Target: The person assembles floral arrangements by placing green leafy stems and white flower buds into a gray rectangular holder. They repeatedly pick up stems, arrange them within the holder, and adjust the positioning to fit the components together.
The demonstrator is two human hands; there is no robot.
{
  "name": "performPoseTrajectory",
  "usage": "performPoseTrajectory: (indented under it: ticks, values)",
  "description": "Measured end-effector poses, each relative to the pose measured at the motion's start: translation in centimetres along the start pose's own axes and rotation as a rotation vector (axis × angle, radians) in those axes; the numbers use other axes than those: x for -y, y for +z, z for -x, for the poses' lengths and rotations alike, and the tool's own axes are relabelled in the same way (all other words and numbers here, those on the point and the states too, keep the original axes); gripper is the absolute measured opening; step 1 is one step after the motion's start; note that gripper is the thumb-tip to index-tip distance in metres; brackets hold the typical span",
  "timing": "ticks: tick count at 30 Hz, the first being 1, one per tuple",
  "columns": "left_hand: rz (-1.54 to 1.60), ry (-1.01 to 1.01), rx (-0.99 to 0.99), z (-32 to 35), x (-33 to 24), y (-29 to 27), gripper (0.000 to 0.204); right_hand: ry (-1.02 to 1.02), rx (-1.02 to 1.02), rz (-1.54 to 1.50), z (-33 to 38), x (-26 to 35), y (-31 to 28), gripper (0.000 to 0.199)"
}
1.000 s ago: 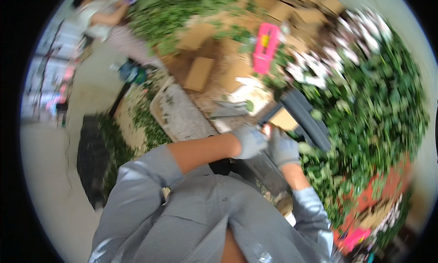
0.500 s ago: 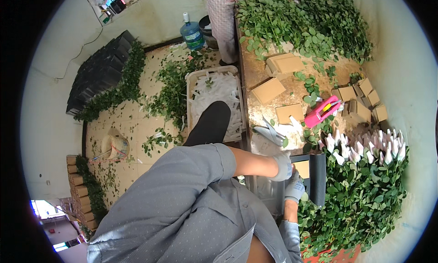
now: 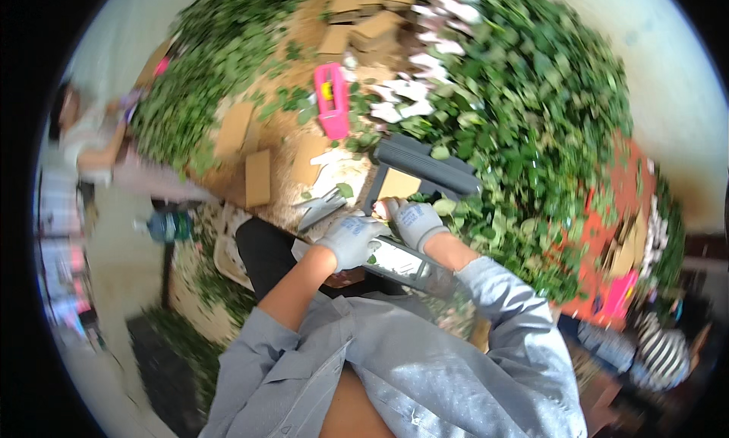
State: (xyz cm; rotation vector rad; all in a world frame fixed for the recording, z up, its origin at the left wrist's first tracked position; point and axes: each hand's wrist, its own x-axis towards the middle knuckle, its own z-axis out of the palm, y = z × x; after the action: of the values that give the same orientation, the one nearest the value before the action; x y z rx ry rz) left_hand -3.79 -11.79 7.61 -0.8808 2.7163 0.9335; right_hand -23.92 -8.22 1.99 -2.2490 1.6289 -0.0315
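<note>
Both my hands wear pale grey work gloves and meet at the near edge of a dark tray-like piece [image 3: 370, 197], which holds a tan cardboard piece [image 3: 399, 186]. My left hand [image 3: 353, 240] is closed, its fingertips at a small pale pinkish thing too blurred to name. My right hand [image 3: 416, 221] is closed beside it, fingers bent at the cardboard's near edge; what it grips is hidden. A black ribbed panel [image 3: 429, 164] lies along the far side. Left of my hands is a grey blade-like tool [image 3: 323, 208].
A pink tape dispenser [image 3: 332, 107] and cardboard pieces [image 3: 258, 177] lie on the wooden table. Leafy stems [image 3: 543, 96] with white-wrapped heads [image 3: 402, 96] fill the right side. One person [image 3: 95, 149] stands far left; another, in stripes [image 3: 662, 351], is at lower right.
My view has swung to the right, so the table and hands sit nearer the middle and people show at both sides. Both hands stay close together by the cardboard.
</note>
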Motion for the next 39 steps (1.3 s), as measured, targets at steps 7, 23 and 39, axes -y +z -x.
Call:
performPoseTrajectory:
  ticks: [7, 23, 39]
  values:
    - [-0.127, 0.152, 0.099, -0.6, -0.9, -1.8, 0.045, 0.071, -0.038, -0.151, 0.7, -0.6, 0.9, 0.034]
    - [-0.224, 0.027, 0.238, -2.9, -0.9, -1.5, 0.039, 0.311, -0.508, -0.320, 3.6, -4.5, -10.0, 0.022]
    - [-0.303, 0.068, 0.256, -2.8, -2.9, -2.8, 0.023, 0.759, -0.088, 0.115, -0.8, -20.6, -6.1, 0.023]
